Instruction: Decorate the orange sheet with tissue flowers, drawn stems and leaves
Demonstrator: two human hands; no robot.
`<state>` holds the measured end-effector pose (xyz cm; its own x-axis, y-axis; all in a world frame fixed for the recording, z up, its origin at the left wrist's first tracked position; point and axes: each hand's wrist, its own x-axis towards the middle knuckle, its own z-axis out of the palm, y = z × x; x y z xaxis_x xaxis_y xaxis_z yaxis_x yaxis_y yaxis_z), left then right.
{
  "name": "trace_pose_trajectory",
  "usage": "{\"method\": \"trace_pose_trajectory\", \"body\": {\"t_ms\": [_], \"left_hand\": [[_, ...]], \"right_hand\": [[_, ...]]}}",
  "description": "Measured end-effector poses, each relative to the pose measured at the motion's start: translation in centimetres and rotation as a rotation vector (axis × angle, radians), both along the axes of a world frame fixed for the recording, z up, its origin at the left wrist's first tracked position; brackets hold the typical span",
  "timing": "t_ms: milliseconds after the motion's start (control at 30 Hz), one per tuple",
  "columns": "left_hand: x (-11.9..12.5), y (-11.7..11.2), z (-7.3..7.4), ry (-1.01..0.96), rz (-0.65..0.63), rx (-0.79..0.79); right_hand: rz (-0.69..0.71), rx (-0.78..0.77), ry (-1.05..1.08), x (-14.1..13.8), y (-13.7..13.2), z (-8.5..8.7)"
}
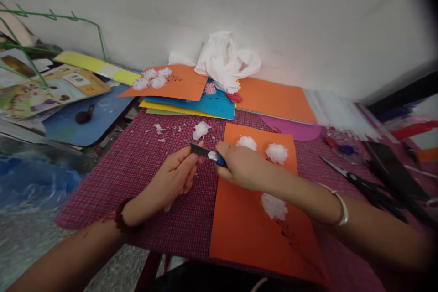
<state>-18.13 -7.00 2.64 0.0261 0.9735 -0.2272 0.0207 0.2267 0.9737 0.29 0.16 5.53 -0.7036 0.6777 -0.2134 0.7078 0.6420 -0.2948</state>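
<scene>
The only container we see is a crumpled white plastic bag [222,61] at the back edge of the surface, against the wall; we cannot tell what is in it. Just in front of it lies a stack of coloured paper sheets [191,100].

Our right hand [241,166] is closed tight round a blue-handled utility knife [205,152], whose dark blade points left over the red checked cloth [137,169] that covers the surface. Our left hand [174,178] lies palm up and half curled, its fingertips touching the blade's far end; we cannot tell whether they pinch it.

The knife sits near the middle of the surface, just off the back left corner of a large orange paper sheet [246,232] that reaches the front edge. Three white fluffy tufts [276,153] rest on that sheet. Black-handled scissors [359,182] lie towards the right edge.
</scene>
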Motion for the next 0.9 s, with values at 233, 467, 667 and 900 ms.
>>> {"method": "trace_pose_trajectory", "body": {"t_ms": [233, 467, 667, 900], "left_hand": [[-0.1, -0.8, 0.0, -0.004, -0.039, -0.013], [-0.1, -0.6, -0.2, 0.003, -0.031, -0.002], [-0.2, -0.8, -0.1, 0.014, -0.059, 0.051], [0.1, -0.4, -0.3, -0.061, -0.046, 0.018]], "right_hand": [[0.034, 0.035, -0.011, -0.1, 0.5, -0.3], [0.068, 0.074, -0.004, 0.1, 1.2, -0.7], [-0.105, 0.104, -0.010, 2.1, 3.8, -0.8], [-0.025, 0.088, -0.028, 1.4, 0.8, -0.2]]}}
